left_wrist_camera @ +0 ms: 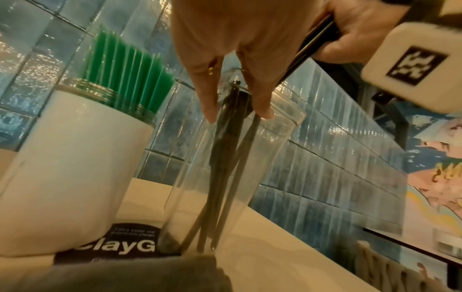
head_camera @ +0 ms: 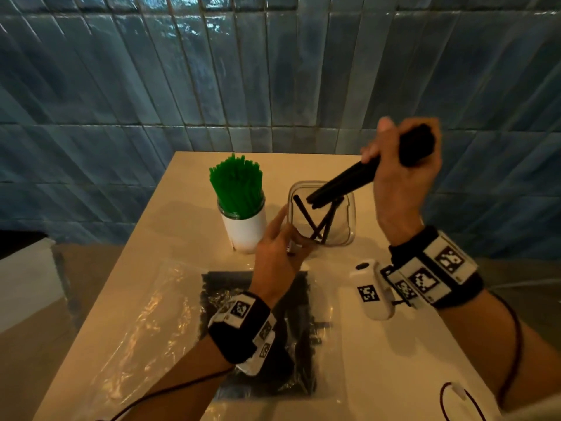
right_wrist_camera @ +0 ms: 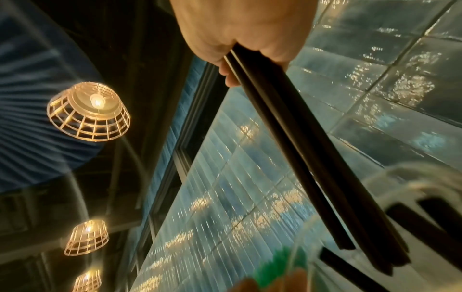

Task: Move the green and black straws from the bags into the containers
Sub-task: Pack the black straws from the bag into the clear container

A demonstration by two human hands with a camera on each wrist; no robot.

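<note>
Two containers on the desk (head_camera: pixel 194 226): white jar (head_camera: pixel 246 232) packed w/ green straws (head_camera: pixel 238 188), clear container (head_camera: pixel 349 208) just beside it w/ only a few black straws (head_camera: pixel 315 224) leaning crossed inside. Right hand (head_camera: pixel 403 174) is clamped round a bundle of black straws (head_camera: pixel 343 183), fist closed, bundle tilted down-left, lower tips at the container mouth. Left hand (head_camera: pixel 277 250) touches the near wall of the clear container, fingers extended along it, fingertips (left_wrist_camera: pixel 208 116) at the rim, not wrapped round; looks like steadying.

Risks, judged: bundle comes in at a slant, so tips could catch the rim or the crossed straws already inside & splay out onto the desk. Container is tall, light-looking; a sideways push from the bundle could tip it since the left hand only rests on it. Letting go too high = straws bounce out.

Black straw bag (head_camera: pixel 258 329) w/ more straws lies under the left forearm, empty-looking clear bag (head_camera: pixel 142 323) to its left. Right wrist raised, palm toward camera, forearm angled up from lower right.
</note>
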